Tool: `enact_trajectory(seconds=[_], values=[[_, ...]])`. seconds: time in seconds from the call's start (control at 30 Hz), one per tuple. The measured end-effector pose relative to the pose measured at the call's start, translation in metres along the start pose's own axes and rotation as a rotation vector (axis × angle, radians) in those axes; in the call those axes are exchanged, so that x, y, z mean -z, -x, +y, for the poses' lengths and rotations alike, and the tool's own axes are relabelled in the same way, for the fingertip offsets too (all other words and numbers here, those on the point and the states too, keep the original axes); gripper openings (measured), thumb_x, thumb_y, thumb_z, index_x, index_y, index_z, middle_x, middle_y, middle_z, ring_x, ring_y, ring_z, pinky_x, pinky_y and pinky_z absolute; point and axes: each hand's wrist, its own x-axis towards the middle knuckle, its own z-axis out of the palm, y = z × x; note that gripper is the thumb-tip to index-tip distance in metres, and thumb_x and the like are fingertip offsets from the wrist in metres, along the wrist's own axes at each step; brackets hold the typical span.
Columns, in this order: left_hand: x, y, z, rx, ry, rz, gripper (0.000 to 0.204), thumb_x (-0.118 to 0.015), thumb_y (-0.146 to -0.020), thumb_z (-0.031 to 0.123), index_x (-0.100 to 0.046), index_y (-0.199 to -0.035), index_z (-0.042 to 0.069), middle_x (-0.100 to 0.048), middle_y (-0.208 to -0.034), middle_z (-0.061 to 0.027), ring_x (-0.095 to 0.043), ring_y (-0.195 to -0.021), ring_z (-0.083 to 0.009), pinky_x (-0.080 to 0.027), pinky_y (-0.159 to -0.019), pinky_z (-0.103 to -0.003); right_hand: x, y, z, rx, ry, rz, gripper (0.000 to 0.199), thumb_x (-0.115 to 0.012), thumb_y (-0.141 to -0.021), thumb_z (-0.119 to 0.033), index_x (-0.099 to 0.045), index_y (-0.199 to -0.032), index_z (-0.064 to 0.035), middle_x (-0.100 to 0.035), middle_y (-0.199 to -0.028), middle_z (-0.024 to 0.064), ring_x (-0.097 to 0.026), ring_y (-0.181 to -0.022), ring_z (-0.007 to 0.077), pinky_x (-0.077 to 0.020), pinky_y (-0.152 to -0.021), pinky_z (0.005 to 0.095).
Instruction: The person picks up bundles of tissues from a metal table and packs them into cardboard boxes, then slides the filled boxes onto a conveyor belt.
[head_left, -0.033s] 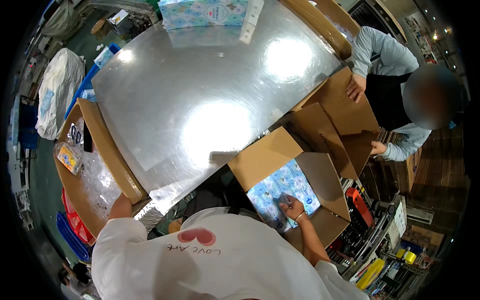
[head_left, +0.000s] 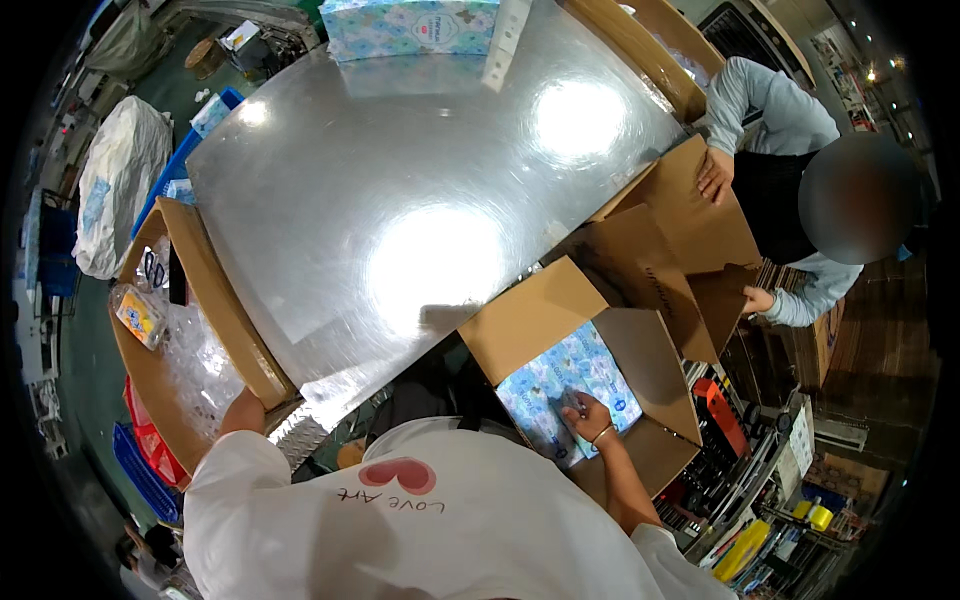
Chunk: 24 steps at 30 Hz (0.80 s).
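My right hand [head_left: 590, 415] is inside an open cardboard carton [head_left: 533, 318], over blue floral tissue packs [head_left: 552, 368] that lie in it. Its fingers are drawn together around something small and clear-looking that I cannot make out. At the left, my left hand [head_left: 244, 412] reaches over the rim of another cardboard box [head_left: 228, 318] holding crumpled clear plastic [head_left: 196, 360]; its fingers are hidden there. A yellow-and-white pack [head_left: 138, 316] and dark-handled scissors [head_left: 152, 268] also lie in that box.
A shiny metal table [head_left: 320, 190] spreads ahead, with a blue floral tissue pack [head_left: 410, 28] at its far edge. A co-worker's hands [head_left: 715, 176] hold an open carton [head_left: 700, 225] on the right. A tool rack [head_left: 722, 410] stands beside my carton.
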Motion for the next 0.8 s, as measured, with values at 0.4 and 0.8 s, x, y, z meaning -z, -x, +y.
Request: enact_trajectory(seconds=[0.4,0.8], values=[[0.068,-0.018,0.018,-0.452,-0.257,-0.127,0.028,-0.058,-0.081,0.016,-0.055,-0.098,-0.006,-0.060,-0.092,-0.0184,-0.059,-0.082,-0.0283,-0.048,-0.075,-0.036,-0.007,-0.003,0.016,-0.019,-0.057,-0.121,0.056,-0.067,-0.073,-0.036,-0.054,-0.115,-0.0008,-0.063,-0.093,0.0187,-0.063,-0.076,0.0253,-0.0497,-0.068,0.0334],[0.171,0.177,0.163,-0.525,1.667,-0.595,0.013,-0.056,-0.085,0.007,-0.056,-0.094,-0.002,-0.061,-0.086,-0.0106,-0.061,-0.077,-0.0194,-0.053,-0.072,-0.025,-0.005,-0.043,0.031,0.216,-0.012,-0.067,0.043,-0.067,-0.076,-0.026,-0.057,-0.104,0.0053,-0.064,-0.087,0.0176,-0.063,-0.078,0.0243,-0.0504,-0.068,0.0332]])
